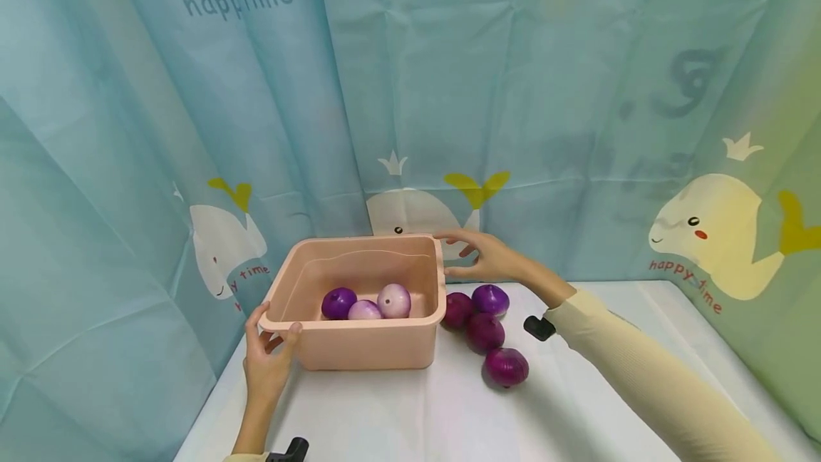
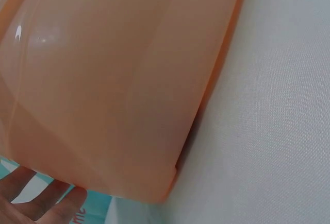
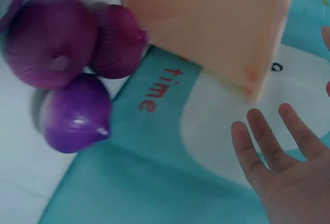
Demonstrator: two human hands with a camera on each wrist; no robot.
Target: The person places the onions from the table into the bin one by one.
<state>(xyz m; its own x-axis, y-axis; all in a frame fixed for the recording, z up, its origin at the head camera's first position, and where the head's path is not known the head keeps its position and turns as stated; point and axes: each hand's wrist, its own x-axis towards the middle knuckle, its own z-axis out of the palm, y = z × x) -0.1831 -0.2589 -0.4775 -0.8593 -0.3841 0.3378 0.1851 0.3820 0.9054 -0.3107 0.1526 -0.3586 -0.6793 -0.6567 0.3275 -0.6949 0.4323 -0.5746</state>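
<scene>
A pink plastic bin [image 1: 368, 348] stands on the white table with three onions inside: a deep purple onion [image 1: 338, 303] and two paler ones, the larger being a whitish onion [image 1: 394, 301]. At its front left corner my left hand [image 1: 268, 366] grips the rim, thumb on the front and fingers along the left side. The fingers [image 2: 64, 203] show against the bin wall [image 2: 113, 90] in the left wrist view. My right hand [image 1: 484, 255] is at the back right corner, fingertips right by the rim. In the right wrist view, its fingers [image 3: 268, 136] are spread and hold nothing.
Several purple onions lie on the table right of the bin, among them a front onion [image 1: 507, 367] and a bright purple onion [image 1: 490, 299] at the back. A blue curtain [image 1: 449, 91] with whale prints hangs behind the white table [image 1: 398, 412] and along both sides.
</scene>
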